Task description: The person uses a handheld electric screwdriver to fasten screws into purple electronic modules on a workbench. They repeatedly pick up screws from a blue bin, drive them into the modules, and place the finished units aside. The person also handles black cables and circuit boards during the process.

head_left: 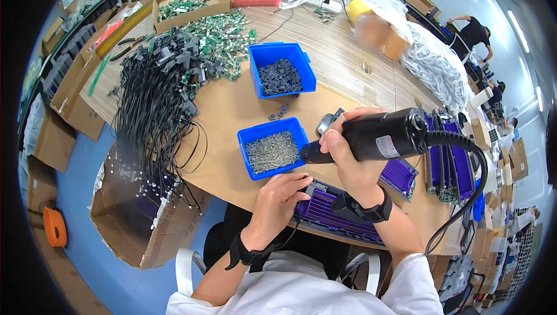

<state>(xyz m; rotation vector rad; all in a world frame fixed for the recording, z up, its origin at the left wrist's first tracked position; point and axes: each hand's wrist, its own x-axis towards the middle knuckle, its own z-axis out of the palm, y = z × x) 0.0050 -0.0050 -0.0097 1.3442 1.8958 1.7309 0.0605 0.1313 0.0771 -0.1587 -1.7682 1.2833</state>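
A black corded electric screwdriver (377, 136) lies level in my right hand (348, 155), fingers wrapped round its body. Its nose points left, at the right rim of a blue bin (250, 165) filled with small screws (271, 151). Just below that bin is my left hand (277, 199), its fingers bent together at the left end of a long purple and black slotted housing (322, 209). Anything between those fingertips is too small to make out. The housing lies along the table's near edge, partly covered by my right wrist.
Farther back stands a second blue bin (270, 54) of dark rubber-like parts. A heap of black cables (151, 106) hangs over the left edge above a cardboard box (125, 222). More purple housings (458, 152) stand at right, near the screwdriver's cord (483, 178).
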